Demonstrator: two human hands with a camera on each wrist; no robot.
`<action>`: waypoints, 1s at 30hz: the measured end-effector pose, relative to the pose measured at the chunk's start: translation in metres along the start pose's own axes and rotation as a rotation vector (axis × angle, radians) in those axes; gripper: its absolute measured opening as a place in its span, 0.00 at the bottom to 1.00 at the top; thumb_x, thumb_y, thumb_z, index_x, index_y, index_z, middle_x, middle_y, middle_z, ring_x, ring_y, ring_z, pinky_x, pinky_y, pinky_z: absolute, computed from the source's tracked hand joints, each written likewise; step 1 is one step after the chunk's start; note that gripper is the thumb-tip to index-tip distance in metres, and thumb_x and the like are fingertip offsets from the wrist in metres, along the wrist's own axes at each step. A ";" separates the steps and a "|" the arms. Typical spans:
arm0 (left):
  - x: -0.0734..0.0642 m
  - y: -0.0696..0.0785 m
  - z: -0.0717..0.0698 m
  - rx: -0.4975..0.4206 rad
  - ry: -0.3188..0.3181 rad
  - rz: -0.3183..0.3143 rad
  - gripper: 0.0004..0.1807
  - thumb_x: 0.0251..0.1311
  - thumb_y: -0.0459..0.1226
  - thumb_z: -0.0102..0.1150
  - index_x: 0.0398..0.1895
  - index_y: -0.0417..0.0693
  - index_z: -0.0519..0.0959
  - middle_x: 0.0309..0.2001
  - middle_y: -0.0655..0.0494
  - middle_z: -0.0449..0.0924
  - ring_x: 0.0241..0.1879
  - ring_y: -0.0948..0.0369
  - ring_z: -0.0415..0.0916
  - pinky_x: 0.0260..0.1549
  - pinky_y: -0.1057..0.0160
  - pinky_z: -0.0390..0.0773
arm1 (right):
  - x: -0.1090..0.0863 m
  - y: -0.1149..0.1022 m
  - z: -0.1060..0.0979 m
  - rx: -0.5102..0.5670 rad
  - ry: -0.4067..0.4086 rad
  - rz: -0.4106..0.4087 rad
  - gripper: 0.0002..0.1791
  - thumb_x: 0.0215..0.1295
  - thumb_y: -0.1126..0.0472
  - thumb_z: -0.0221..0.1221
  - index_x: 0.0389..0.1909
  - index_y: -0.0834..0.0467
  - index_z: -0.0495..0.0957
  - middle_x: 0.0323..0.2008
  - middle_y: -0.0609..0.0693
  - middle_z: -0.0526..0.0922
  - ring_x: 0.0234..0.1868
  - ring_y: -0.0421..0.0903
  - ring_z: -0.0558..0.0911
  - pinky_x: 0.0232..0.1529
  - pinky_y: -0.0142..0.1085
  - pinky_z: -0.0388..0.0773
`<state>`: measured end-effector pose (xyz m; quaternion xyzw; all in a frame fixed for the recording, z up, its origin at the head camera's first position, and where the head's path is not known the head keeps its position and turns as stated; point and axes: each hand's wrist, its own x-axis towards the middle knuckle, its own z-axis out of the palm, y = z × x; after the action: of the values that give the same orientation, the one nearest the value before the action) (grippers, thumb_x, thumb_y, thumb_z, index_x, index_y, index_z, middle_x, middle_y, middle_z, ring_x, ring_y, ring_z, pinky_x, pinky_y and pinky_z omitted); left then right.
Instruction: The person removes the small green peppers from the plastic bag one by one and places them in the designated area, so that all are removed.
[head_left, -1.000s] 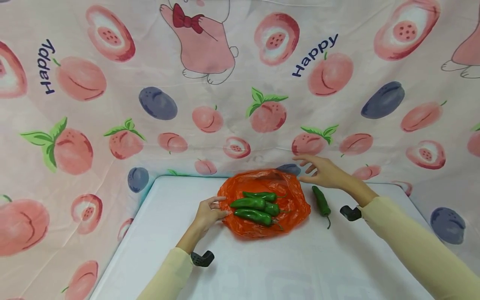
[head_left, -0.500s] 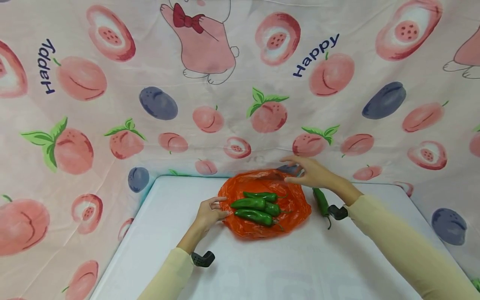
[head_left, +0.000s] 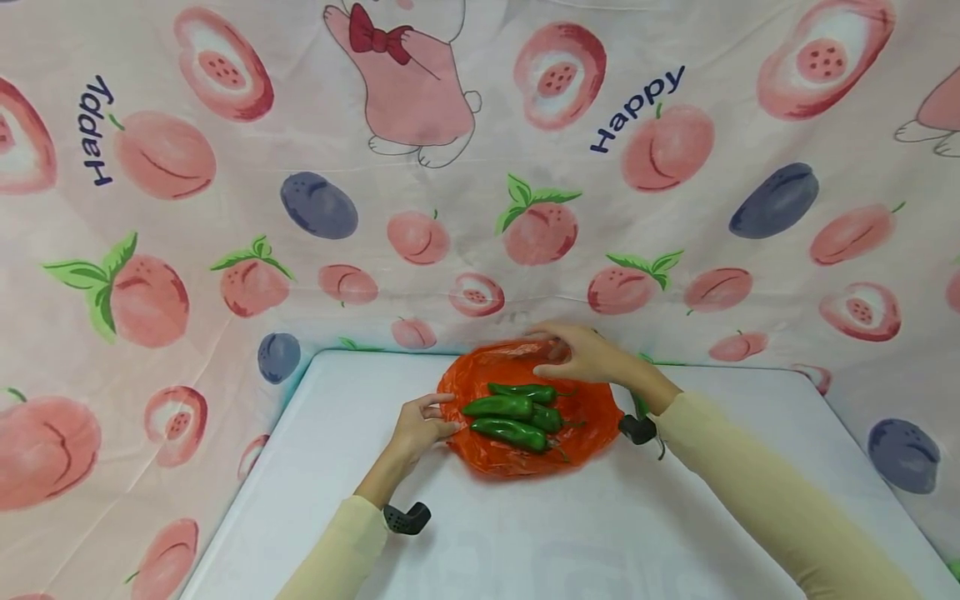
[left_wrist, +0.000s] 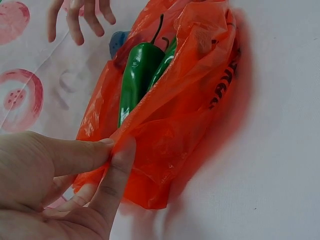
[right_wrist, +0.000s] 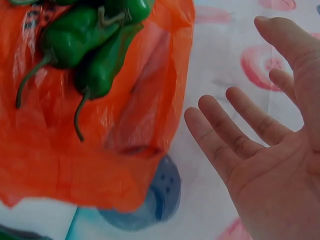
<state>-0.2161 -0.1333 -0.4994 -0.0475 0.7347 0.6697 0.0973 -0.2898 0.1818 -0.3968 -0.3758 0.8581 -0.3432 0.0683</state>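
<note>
The orange bag lies pinched by the left hand, near the outspread right hand.

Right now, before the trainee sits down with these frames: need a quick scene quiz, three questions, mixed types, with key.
1. True or false: the right hand is gripping the bag.
2. How many peppers show in the bag in the head view?
3. The left hand:
A) grips a pepper
B) pinches the bag
C) touches the right hand

Key:
1. False; its fingers hold nothing.
2. Four; a fifth pepper lies outside, partly hidden.
3. B.
</note>
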 end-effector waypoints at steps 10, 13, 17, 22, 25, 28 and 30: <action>-0.002 0.000 0.001 0.013 0.001 0.027 0.28 0.57 0.21 0.69 0.63 0.34 0.78 0.36 0.45 0.73 0.27 0.59 0.80 0.36 0.48 0.88 | 0.018 -0.004 0.024 0.011 -0.040 -0.018 0.36 0.66 0.55 0.70 0.71 0.59 0.70 0.60 0.60 0.80 0.56 0.59 0.82 0.57 0.55 0.81; -0.002 0.000 0.000 0.013 0.000 0.025 0.28 0.57 0.21 0.69 0.63 0.35 0.78 0.36 0.45 0.74 0.27 0.59 0.81 0.36 0.49 0.88 | 0.022 -0.005 0.032 0.018 -0.064 -0.001 0.35 0.66 0.55 0.70 0.72 0.58 0.70 0.63 0.60 0.78 0.60 0.59 0.80 0.59 0.54 0.80; -0.002 0.001 0.001 0.010 -0.001 0.026 0.28 0.57 0.21 0.69 0.63 0.33 0.77 0.36 0.45 0.73 0.27 0.59 0.81 0.36 0.49 0.88 | 0.027 -0.004 0.043 -0.020 -0.104 0.016 0.35 0.67 0.53 0.69 0.72 0.57 0.69 0.63 0.59 0.78 0.59 0.59 0.80 0.57 0.52 0.81; -0.002 -0.001 0.001 0.023 -0.003 0.030 0.29 0.57 0.21 0.69 0.64 0.31 0.76 0.36 0.45 0.72 0.27 0.59 0.81 0.36 0.48 0.88 | 0.032 -0.003 0.054 -0.051 -0.153 0.036 0.36 0.67 0.54 0.69 0.73 0.57 0.69 0.60 0.60 0.79 0.58 0.60 0.79 0.54 0.53 0.83; -0.002 -0.002 0.000 0.023 0.000 0.030 0.29 0.56 0.21 0.69 0.63 0.31 0.76 0.36 0.45 0.72 0.27 0.59 0.81 0.35 0.48 0.88 | 0.034 -0.002 0.059 -0.061 -0.183 0.053 0.36 0.67 0.54 0.69 0.73 0.56 0.69 0.60 0.61 0.79 0.60 0.59 0.78 0.55 0.51 0.82; -0.002 0.000 0.000 0.018 0.001 0.028 0.29 0.56 0.22 0.69 0.63 0.32 0.77 0.36 0.46 0.72 0.26 0.59 0.80 0.35 0.48 0.88 | 0.037 -0.003 0.063 -0.064 -0.221 0.080 0.36 0.67 0.54 0.69 0.73 0.54 0.69 0.60 0.61 0.79 0.57 0.55 0.81 0.55 0.48 0.82; -0.002 0.000 0.000 0.012 0.001 0.025 0.28 0.57 0.22 0.70 0.63 0.33 0.77 0.36 0.46 0.72 0.26 0.60 0.80 0.36 0.48 0.88 | 0.038 -0.004 0.066 -0.061 -0.247 0.106 0.35 0.67 0.55 0.69 0.73 0.52 0.69 0.60 0.60 0.79 0.52 0.52 0.83 0.54 0.46 0.83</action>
<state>-0.2143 -0.1332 -0.4990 -0.0384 0.7392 0.6665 0.0889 -0.2896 0.1180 -0.4382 -0.3710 0.8719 -0.2641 0.1800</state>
